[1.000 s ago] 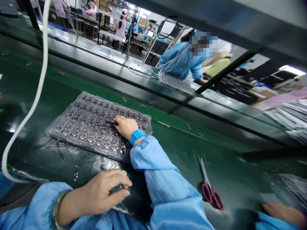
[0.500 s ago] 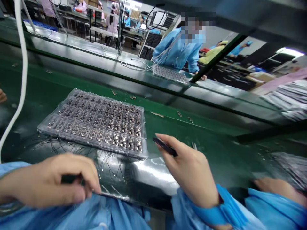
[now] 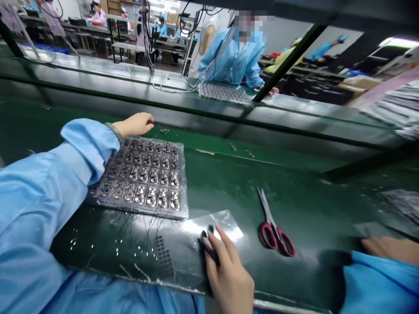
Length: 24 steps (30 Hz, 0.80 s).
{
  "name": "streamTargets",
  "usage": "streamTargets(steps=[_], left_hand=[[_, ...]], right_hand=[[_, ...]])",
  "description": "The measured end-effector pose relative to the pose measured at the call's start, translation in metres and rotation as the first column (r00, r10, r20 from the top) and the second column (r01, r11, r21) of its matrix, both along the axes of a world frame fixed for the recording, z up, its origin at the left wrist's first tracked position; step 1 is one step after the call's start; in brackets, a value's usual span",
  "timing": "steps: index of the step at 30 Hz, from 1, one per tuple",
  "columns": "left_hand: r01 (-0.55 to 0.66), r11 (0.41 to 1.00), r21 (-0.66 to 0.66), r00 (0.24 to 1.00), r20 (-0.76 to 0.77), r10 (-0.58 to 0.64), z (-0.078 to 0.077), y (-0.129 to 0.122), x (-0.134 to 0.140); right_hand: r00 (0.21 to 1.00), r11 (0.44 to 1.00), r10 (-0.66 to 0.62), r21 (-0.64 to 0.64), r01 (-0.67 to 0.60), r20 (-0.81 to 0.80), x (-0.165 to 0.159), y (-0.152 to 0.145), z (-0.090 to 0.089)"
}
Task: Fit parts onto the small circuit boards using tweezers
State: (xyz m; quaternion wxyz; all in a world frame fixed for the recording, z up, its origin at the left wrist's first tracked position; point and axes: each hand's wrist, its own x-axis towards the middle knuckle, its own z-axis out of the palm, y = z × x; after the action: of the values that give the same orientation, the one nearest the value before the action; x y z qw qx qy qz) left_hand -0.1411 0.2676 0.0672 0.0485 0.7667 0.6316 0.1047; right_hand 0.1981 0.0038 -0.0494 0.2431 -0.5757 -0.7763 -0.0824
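Note:
My left hand [image 3: 139, 124] reaches across the tray to its far edge, fingers bent together over the green surface; anything between them is hidden. A small metallic board [image 3: 164, 131] lies just right of its fingertips. Under my left forearm is a clear plastic tray [image 3: 186, 205] filled with rows of small circuit boards [image 3: 152, 196]. My right hand [image 3: 229, 266] is closed around black tweezers [image 3: 210, 250]. Beneath that hand lies a clear film sheet [image 3: 225, 220], with a grid of small dark rectangles [image 3: 163, 253] at its left.
Red-handled scissors [image 3: 277, 237] lie right of my right hand. Thin black wires with white ends [image 3: 118, 246] spread before the tray. Loose boards [image 3: 249, 153] dot the far strip. Another person's hand [image 3: 389, 249] rests at the right. A person in blue [image 3: 234, 61] stands across the bench.
My left hand has moved from the near edge to beyond the tray. My right hand has come down toward me onto the film, still holding the tweezers. The scissors are now uncovered.

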Motion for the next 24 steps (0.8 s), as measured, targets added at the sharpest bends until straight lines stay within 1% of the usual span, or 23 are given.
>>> streamTargets(steps=[2,3,5,7,9,12,15,17,21,24], left_hand=[[0.023,0.999,-0.024,0.998,-0.057,-0.024,-0.012,0.03,0.008],[0.025,0.999,-0.035,0.996,-0.086,-0.028,-0.018,0.042,0.012],[0.017,0.998,-0.057,0.989,-0.145,-0.025,-0.03,0.059,0.019],[0.002,0.996,-0.084,0.979,-0.204,-0.02,-0.042,0.07,0.026],[-0.015,0.993,-0.113,0.966,-0.26,-0.015,-0.05,0.074,0.031],[-0.031,0.992,-0.124,0.948,-0.318,-0.011,-0.057,0.072,0.034],[-0.001,0.995,-0.104,0.942,-0.335,-0.034,-0.062,0.071,0.028],[0.011,0.998,-0.063,0.945,-0.324,-0.031,-0.065,0.074,0.023],[0.029,0.998,0.049,0.973,-0.232,-0.017,-0.071,0.08,0.019],[0.021,0.992,0.128,0.995,-0.096,-0.009,-0.068,0.073,0.019]], right_hand=[[0.991,0.998,-0.003,0.067,0.012,-0.134,0.002,-0.003,-0.009],[0.98,0.997,0.009,0.076,0.007,-0.2,0.004,-0.003,-0.011],[0.956,0.999,0.036,0.042,-0.025,-0.29,0.007,-0.002,-0.012],[0.946,0.998,0.054,-0.018,-0.063,-0.32,0.009,0.0,-0.009],[0.938,0.997,0.058,-0.037,-0.075,-0.341,0.008,0.001,-0.005],[0.92,0.998,0.018,-0.055,-0.043,-0.391,0.001,-0.002,0.003],[0.893,0.994,-0.051,-0.11,0.002,-0.448,-0.008,-0.004,0.01],[0.875,0.989,-0.091,-0.145,0.024,-0.476,-0.013,-0.004,0.013],[0.848,0.984,-0.127,-0.17,0.045,-0.514,-0.016,-0.005,0.015],[0.841,0.985,-0.132,-0.163,0.053,-0.524,-0.018,-0.006,0.016]])
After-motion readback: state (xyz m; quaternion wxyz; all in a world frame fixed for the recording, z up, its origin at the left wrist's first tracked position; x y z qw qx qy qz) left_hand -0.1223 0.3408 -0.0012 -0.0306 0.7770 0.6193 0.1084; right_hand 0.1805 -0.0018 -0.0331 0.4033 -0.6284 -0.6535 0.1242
